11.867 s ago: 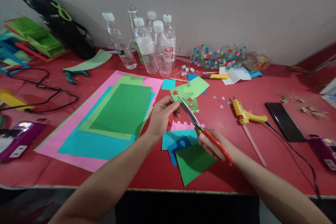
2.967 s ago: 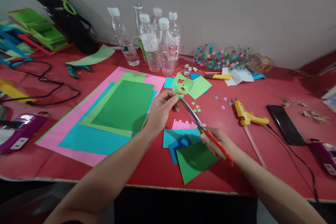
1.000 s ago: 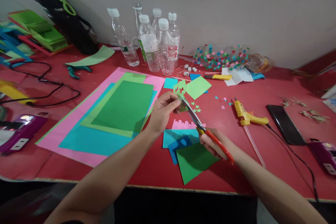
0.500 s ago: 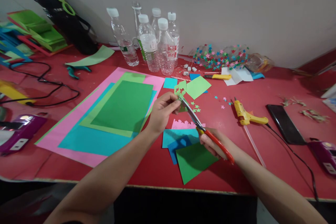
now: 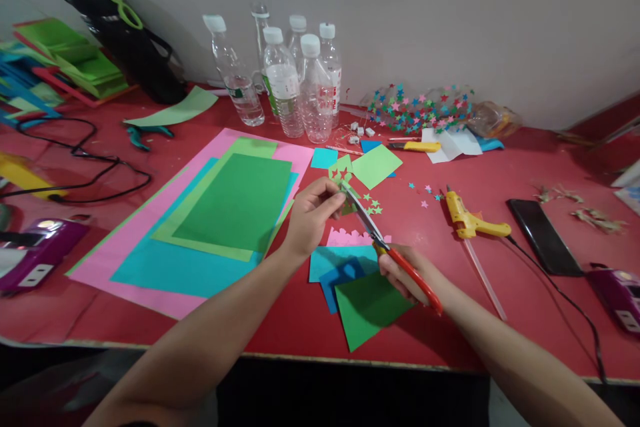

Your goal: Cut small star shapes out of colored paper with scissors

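Seen from the wearer's head, two bare hands meet near the middle of a red tabletop [image 5: 280,333]. The clock directions count from where they meet, with 12 o'clock toward the wall [image 5: 425,20].

The left hand [image 5: 313,210] has its thumb and forefinger pinched together on light green paper [image 5: 342,162] with star-shaped holes in it. The right hand [image 5: 420,265] has its fingers wrapped around the red handles of the scissors [image 5: 404,265], whose blades slant up to the left fingertips, beside the paper. Whether the tips are biting into it is too small to tell.

Tiny green stars [image 5: 373,205] lie near 4 o'clock, just beside the blades. A light green square [image 5: 377,165] sits at 2 o'clock, with a yellow cutter [image 5: 423,146] farther out that way. At 6 o'clock are a notched pink strip [image 5: 350,236] and a teal card [image 5: 325,263]; a dark green card [image 5: 375,313] lies between 5 and 6.

Large coloured sheets [image 5: 230,207] are layered at 9 o'clock. Clear bottles [image 5: 284,90] cluster at 11. At 3 o'clock rest a yellow glue gun [image 5: 460,217] and, beyond it, a black phone [image 5: 544,237].
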{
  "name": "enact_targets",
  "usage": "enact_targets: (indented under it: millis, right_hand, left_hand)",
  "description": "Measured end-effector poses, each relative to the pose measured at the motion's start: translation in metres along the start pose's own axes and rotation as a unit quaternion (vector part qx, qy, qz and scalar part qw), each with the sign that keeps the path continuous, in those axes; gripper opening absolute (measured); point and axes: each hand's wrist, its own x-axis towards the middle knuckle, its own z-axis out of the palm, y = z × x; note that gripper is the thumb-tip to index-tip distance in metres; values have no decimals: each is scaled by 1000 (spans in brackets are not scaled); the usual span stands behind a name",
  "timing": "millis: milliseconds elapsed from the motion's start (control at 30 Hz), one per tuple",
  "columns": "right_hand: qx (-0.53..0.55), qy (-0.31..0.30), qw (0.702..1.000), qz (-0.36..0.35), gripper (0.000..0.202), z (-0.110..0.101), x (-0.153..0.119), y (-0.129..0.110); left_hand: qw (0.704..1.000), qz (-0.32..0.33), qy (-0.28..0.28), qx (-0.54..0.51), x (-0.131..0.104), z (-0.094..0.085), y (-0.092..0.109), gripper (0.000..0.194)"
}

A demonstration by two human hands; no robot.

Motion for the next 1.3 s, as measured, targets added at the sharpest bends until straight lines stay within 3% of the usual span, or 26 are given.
enact_targets:
  millis: [567, 767, 1033, 1167, 1300]
  right_hand:
    - [-1, 23, 999, 22, 43, 0, 0, -3]
    - [4, 29, 997, 66, 36, 3, 3, -9]
    - [24, 20, 997, 73, 38, 2, 8, -6]
    - [68, 67, 995, 40, 43, -3, 10, 3]
    - [120, 145, 981, -46, 47, -13, 14, 11]
  left_hand:
    - [1000, -16, -3, -5, 0, 1, 0, 15]
    - [992, 53, 69, 90, 0, 1, -8, 11]
    - [992, 44, 88, 84, 1, -1, -24, 8]
    - [996, 18, 61, 62, 3, 1, -24, 8]
    - [986, 4, -17, 168, 5, 2, -24, 11]
